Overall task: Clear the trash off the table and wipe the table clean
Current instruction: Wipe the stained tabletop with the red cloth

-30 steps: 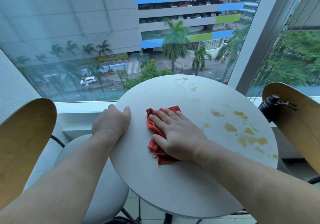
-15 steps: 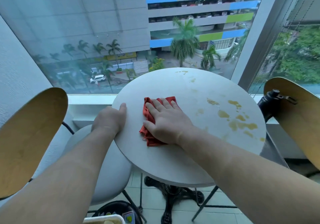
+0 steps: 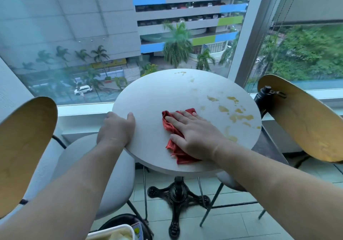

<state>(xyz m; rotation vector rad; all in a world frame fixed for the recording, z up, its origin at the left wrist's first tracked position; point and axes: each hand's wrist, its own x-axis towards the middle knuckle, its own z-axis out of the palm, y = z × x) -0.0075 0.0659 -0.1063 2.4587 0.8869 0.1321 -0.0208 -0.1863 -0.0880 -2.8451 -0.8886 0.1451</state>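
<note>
A round white table [image 3: 163, 91] stands by the window. Yellow-brown spill stains [image 3: 239, 117] cover its right side, with smaller spots near the far rim. A crumpled red cloth [image 3: 171, 128] lies on the tabletop near the middle. My right hand [image 3: 194, 135] presses flat on the cloth, fingers straight and pointing left. My left hand [image 3: 116, 128] grips the table's left edge, thumb on top and fingers curled under the rim.
Wooden-backed chairs stand at the left [image 3: 24, 146] and right [image 3: 304, 120]. A black bottle [image 3: 262, 96] sits by the right chair. A dark bin [image 3: 122, 223] with a white container [image 3: 111, 233] is on the floor below. The black table base [image 3: 178, 195] stands on tiles.
My right hand has slid the red cloth rightward across the tabletop, closer to the stains. My left hand stays on the left rim. The camera has pulled back.
</note>
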